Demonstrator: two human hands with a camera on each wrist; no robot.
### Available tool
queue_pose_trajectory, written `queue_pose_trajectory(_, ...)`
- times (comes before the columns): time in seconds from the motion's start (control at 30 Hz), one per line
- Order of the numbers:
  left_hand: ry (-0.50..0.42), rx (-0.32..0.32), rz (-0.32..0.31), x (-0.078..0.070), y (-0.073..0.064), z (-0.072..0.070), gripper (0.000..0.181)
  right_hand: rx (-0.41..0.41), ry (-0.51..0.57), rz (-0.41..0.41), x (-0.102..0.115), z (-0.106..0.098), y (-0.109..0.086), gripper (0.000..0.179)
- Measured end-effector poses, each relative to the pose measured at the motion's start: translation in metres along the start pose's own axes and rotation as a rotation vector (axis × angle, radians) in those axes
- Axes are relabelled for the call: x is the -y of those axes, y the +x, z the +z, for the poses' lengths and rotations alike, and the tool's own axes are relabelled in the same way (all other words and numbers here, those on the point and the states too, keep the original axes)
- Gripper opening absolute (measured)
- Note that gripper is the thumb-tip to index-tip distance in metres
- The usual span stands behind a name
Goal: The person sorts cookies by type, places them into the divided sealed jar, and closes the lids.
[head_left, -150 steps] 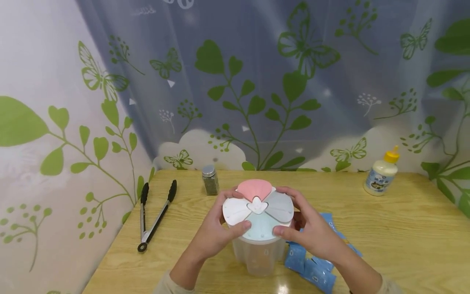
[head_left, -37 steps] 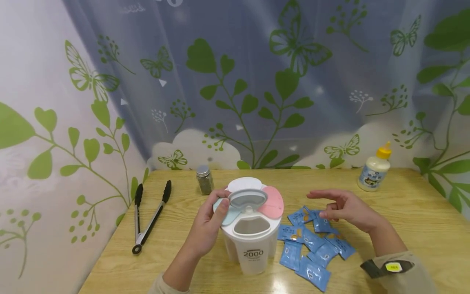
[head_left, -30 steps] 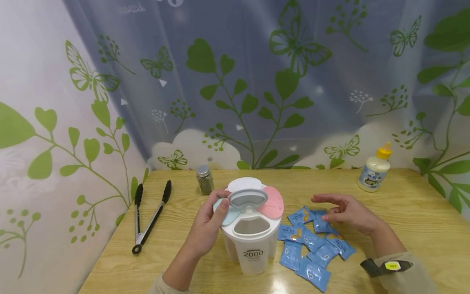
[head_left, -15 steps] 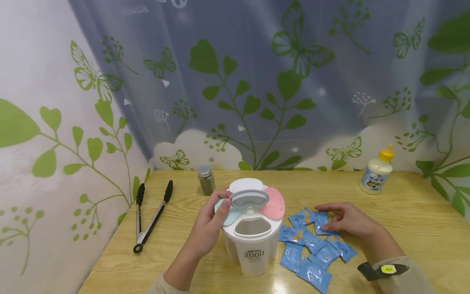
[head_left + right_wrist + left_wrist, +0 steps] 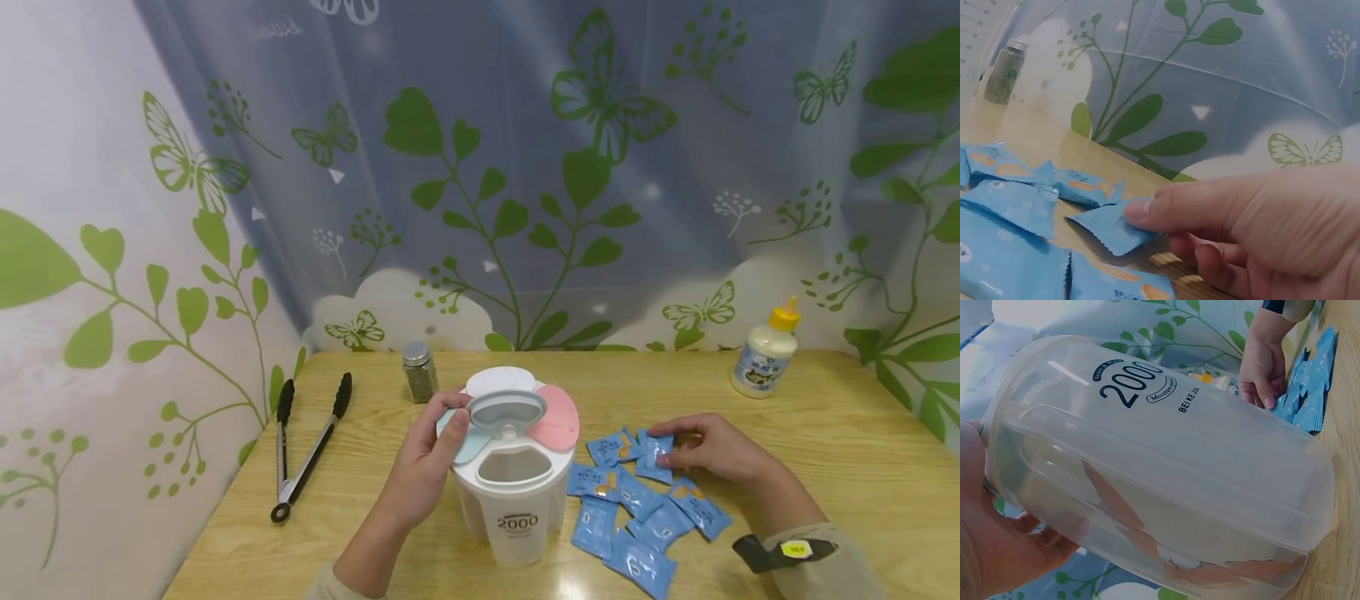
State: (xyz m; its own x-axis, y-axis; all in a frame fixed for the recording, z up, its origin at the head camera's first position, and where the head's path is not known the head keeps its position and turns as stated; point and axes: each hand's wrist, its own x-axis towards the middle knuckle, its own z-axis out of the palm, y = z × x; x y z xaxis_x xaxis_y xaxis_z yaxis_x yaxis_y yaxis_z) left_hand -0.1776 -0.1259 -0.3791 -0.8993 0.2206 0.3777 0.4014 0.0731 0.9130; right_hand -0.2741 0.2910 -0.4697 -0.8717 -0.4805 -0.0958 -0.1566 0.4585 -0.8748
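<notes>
Right hand (image 5: 712,450) now down on the pile of blue sachets (image 5: 637,500), no longer hovering above it as a second ago. Thumb and fingers (image 5: 1166,209) pinched on the corner of one blue sachet (image 5: 1107,228) at the far side of the pile; sachet flat on the counter (image 5: 825,433), not yet lifted. Judged from this: reach finished, grasp just made, pick-up about to begin.

Left hand (image 5: 427,467) unchanged: curled round the left side of the clear container (image 5: 513,508), thumb up by the raised grey flap (image 5: 504,408). Container upright near the middle of the counter, toward the near edge, just left of the sachets. Opening beneath the grey flap uncovered, so one compartment open and ready to receive.

Container translucent, printed "2000" on the front, divided inside by walls, apparently empty. Lid white with petal-shaped flaps: white at the back, pink at right, pale blue under the left thumb, grey tipped up.

Sachets small, flat, glossy blue with crimped edges, overlapping loosely. Likely light and slippery.
</notes>
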Motion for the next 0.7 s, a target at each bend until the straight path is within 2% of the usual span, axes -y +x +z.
queue_pose_trajectory(0.3, 0.007, 0.004, 0.003, 0.000, 0.000, 0.000, 0.022, -0.067, 0.102, 0.063, 0.002, -0.005, -0.002, 0.055)
queue_pose_trajectory(0.7, -0.010, 0.006, -0.021, 0.000, 0.001, 0.001, 0.022, -0.083, 0.181, 0.033, 0.031, -0.008, -0.007, 0.052)
